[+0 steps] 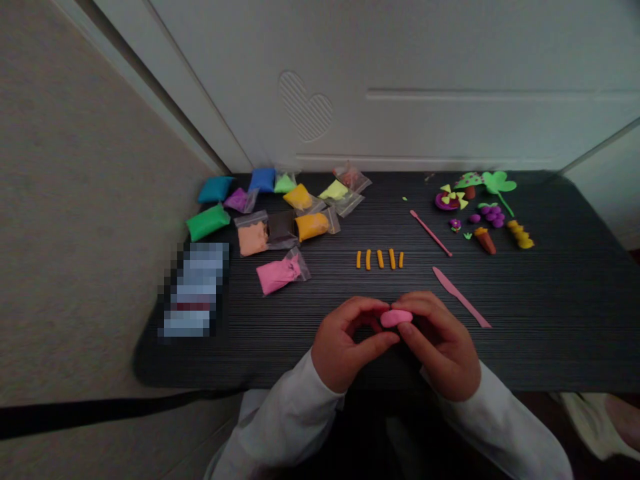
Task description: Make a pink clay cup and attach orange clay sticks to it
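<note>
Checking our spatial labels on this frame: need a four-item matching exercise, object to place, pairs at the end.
Things
1. Pink clay lump
2. Orange strips
3. Pink knife
4. Green packet

Places
A. Right of the strips, nearer the person than the pink stick
B. At the left end of the table, next to the teal packet
C. At the fingertips of the left hand and right hand
D. In a row on the table, just beyond the hands

Pairs
1-C
2-D
3-A
4-B
</note>
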`<state>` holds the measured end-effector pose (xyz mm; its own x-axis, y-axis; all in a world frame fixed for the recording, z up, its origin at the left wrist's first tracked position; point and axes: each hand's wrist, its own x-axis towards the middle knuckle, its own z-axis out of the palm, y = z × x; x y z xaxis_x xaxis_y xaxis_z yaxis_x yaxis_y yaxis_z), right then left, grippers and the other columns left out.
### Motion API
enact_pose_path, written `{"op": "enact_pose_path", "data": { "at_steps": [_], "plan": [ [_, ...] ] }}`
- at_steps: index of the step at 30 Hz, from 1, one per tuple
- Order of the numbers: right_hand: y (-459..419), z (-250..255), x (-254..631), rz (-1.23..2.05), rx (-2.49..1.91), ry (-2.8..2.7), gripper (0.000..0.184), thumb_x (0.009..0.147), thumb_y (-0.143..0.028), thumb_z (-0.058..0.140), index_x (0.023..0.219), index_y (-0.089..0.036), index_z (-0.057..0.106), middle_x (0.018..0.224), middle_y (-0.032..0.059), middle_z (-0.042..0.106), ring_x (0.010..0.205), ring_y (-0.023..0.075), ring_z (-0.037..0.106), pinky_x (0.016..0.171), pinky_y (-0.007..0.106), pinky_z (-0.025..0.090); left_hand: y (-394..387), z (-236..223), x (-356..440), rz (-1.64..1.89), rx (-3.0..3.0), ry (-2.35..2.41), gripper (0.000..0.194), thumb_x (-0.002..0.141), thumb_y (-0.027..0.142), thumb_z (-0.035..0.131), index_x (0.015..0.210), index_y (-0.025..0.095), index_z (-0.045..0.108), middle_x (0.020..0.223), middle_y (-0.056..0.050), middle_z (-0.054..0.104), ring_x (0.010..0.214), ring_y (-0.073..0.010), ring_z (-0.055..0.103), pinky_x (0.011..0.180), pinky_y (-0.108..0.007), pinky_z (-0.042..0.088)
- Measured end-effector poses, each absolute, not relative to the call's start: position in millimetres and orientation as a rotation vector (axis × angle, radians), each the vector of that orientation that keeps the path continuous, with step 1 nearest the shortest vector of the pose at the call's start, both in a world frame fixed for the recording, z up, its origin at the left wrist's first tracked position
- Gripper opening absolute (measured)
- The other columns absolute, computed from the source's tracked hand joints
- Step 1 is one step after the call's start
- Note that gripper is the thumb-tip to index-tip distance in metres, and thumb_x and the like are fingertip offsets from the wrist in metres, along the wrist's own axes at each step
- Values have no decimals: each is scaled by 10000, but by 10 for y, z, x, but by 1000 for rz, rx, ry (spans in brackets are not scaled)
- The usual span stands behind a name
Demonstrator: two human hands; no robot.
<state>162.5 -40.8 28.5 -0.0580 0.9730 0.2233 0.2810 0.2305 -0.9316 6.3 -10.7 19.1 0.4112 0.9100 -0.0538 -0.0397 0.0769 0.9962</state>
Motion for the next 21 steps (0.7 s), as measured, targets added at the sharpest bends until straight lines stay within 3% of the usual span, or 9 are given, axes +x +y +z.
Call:
{"op": "enact_pose_path", "data": {
  "at_steps": [5, 13, 18, 21],
  "plan": [
    [-403, 257, 1625, 934, -1204, -1508, 266, 739, -146, 605, 979, -253, 566, 927, 15, 552, 896, 151, 523, 794, 314, 424, -98, 229, 63, 918, 1621, 993, 145, 718, 163, 603, 863, 168, 610, 803, -35, 618, 725, -123, 577, 677, -245, 464],
    [-390, 272, 1651, 1007, -1225, -1399, 125, 747, -167, 606, 848, -241, 611, 813, 1, 584, 801, 134, 550, 726, 284, 446, -94, 300, 97, 870, 1756, 1012, 94, 701, 165, 594, 792, 152, 613, 725, -29, 620, 668, -117, 569, 628, -234, 456],
    [-373, 273, 1643, 1040, -1224, -1447, 205, 727, -207, 629, 927, -243, 607, 879, 25, 594, 852, 160, 555, 752, 314, 462, -105, 283, 85, 882, 1749, 1032, 97, 697, 163, 596, 793, 151, 596, 723, -23, 609, 660, -112, 563, 622, -228, 451],
    [-369, 274, 1636, 1013, -1257, -1505, 138, 734, -199, 617, 869, -231, 631, 863, 31, 597, 854, 164, 555, 768, 328, 457, -110, 272, 86, 881, 1757, 1004, 113, 696, 146, 579, 809, 156, 583, 758, -31, 609, 702, -125, 567, 658, -243, 456]
  ]
}}
